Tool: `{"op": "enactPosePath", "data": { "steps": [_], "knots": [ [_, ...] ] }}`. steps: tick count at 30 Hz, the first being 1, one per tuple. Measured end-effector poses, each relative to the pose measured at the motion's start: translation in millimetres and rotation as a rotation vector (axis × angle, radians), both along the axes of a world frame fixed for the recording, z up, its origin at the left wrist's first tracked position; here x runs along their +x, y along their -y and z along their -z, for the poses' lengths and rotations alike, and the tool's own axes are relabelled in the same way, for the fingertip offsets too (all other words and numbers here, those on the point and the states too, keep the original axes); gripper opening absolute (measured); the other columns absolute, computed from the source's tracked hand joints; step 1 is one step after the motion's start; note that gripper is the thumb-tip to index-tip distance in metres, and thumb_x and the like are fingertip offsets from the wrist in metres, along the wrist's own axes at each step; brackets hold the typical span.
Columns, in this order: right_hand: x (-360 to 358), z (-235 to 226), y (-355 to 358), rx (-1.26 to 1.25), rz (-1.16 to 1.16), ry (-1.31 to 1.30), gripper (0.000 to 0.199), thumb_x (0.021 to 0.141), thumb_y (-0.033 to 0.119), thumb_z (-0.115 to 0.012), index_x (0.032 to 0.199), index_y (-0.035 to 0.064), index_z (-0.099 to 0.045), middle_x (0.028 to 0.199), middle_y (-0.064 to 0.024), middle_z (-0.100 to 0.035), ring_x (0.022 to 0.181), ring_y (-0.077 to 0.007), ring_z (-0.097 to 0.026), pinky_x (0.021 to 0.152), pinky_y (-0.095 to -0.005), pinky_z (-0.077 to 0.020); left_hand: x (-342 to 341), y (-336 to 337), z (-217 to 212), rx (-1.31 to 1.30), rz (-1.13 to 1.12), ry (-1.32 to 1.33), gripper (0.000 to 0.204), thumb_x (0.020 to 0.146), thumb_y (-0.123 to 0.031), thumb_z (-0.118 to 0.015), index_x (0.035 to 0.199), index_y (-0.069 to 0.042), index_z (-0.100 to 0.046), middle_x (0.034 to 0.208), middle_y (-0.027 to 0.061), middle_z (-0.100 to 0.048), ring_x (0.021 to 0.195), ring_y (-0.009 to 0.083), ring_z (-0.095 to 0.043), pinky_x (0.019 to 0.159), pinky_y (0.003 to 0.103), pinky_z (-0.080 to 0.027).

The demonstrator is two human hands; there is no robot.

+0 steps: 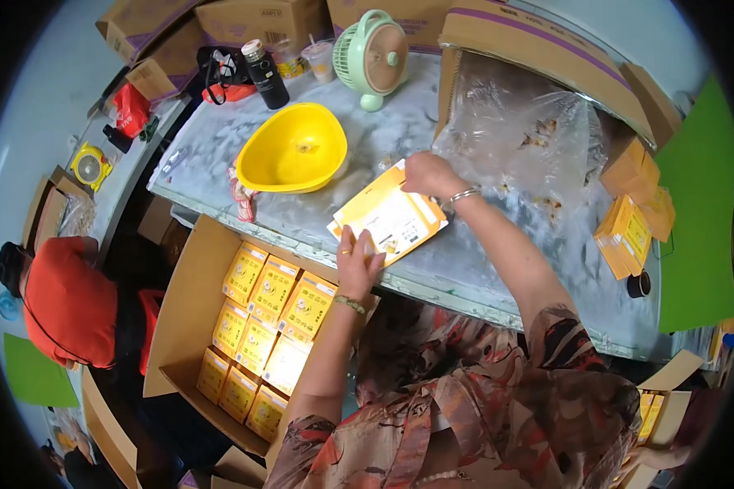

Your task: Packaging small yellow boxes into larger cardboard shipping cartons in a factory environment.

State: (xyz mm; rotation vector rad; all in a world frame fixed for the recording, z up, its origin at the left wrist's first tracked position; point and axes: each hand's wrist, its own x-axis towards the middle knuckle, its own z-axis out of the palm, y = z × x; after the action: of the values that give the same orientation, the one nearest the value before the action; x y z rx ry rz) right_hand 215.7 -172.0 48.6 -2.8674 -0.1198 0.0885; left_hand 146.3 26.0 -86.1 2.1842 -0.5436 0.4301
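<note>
A flat yellow and white carton [390, 216] lies tilted on the marble table [465, 269], and both of my hands are on it. My left hand [357, 262] grips its near edge, fingers curled on the white face. At the carton's far corner, my right hand [432, 175] pinches the upper edge; a bracelet circles that wrist. A yellow bowl [294, 149] sits just left of the carton. Below the table edge an open cardboard box [189, 310] holds several packed yellow cartons [265, 326].
A clear plastic bag [522, 138] spills from a large cardboard box [546, 65] at the right. Flat yellow cartons [628, 232] are stacked at the far right. A green fan [373, 55], a black bottle [265, 75] and cups stand at the back. A person in red [65, 301] sits at the left.
</note>
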Motion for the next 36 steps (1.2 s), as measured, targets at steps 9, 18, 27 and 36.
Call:
{"op": "enactPosePath", "data": {
  "steps": [9,18,27,36],
  "knots": [
    [-151,18,41,1.202,0.176,0.118,0.030,0.065,-0.004,-0.059,0.091,0.0020,-0.045,0.083,-0.0063,-0.054,0.078,-0.0124,-0.051,0.067,-0.0226,-0.0432,-56,5,-101,-0.188,-0.122,0.045,0.046,0.069,-0.003,-0.057,0.112,-0.003,-0.040,0.117,0.0164,-0.034,0.102,0.0238,-0.041,0.067,0.028,-0.044],
    [-327,43,39,1.530,0.354,-0.271,0.023,0.074,0.003,-0.053,0.095,0.0006,-0.043,0.088,-0.0057,-0.054,0.078,-0.0091,-0.051,0.068,-0.0217,-0.0418,-152,43,-111,0.364,0.543,-0.177,0.035,0.073,-0.028,-0.053,0.092,0.001,-0.047,0.076,0.0165,-0.055,0.067,0.0303,-0.055,0.060,0.037,-0.044],
    [-348,48,53,1.241,0.218,-0.095,0.009,0.073,-0.002,-0.054,0.082,-0.0009,-0.054,0.079,-0.0026,-0.055,0.066,-0.0056,-0.050,0.059,-0.0194,-0.0422,-148,58,-110,0.483,0.997,-0.388,0.044,0.069,-0.041,-0.057,0.069,0.002,-0.049,0.059,0.0193,-0.050,0.057,0.0319,-0.053,0.052,0.037,-0.043],
    [-306,62,21,1.116,0.370,0.331,0.043,0.083,0.017,-0.042,0.120,-0.0005,-0.029,0.111,-0.0143,-0.043,0.102,-0.0191,-0.042,0.084,-0.0275,-0.0335,-187,67,-75,-0.600,0.333,-0.613,0.045,0.082,-0.023,-0.046,0.119,-0.004,-0.030,0.106,0.0118,-0.048,0.093,0.0152,-0.048,0.078,0.026,-0.038]
  ]
}}
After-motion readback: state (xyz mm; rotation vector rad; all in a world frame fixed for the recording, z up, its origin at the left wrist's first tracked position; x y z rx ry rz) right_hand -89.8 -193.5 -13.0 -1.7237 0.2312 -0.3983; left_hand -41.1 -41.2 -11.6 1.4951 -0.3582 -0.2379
